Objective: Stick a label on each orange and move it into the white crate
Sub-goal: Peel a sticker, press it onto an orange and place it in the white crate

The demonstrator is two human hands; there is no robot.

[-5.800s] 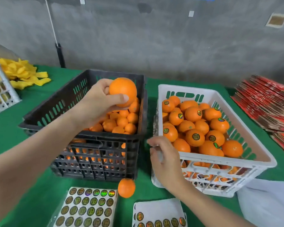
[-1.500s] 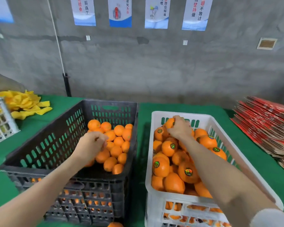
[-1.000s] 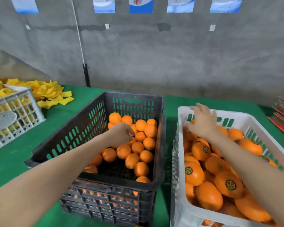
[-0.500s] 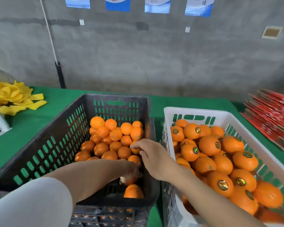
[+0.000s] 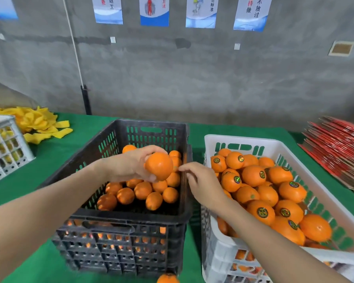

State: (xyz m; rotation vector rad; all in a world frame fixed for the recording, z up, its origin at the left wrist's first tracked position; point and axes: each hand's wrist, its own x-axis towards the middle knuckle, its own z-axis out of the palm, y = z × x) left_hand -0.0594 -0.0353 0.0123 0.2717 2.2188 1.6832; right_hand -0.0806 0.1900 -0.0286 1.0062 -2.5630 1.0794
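Observation:
My left hand (image 5: 129, 166) grips an unlabelled orange (image 5: 158, 168) and holds it above the black crate (image 5: 131, 216), which has several bare oranges (image 5: 143, 189) on its floor. My right hand (image 5: 200, 182) hovers just right of that orange, over the crate's right wall. Its index fingertip nearly touches the fruit and its other fingers are loosely curled; I see nothing in it. To the right stands the white crate (image 5: 243, 139), piled with labelled oranges (image 5: 253, 174). The label sheets are out of view.
A loose orange (image 5: 167, 278) lies on the green table in front of the black crate. At the far left are a white lattice crate (image 5: 4, 148) and a heap of yellow wrappers (image 5: 39, 123). Red flat cartons (image 5: 339, 148) are stacked at the right.
My left hand has lifted an orange out of the black crate. My right hand left the white crate and moved left, up beside that orange.

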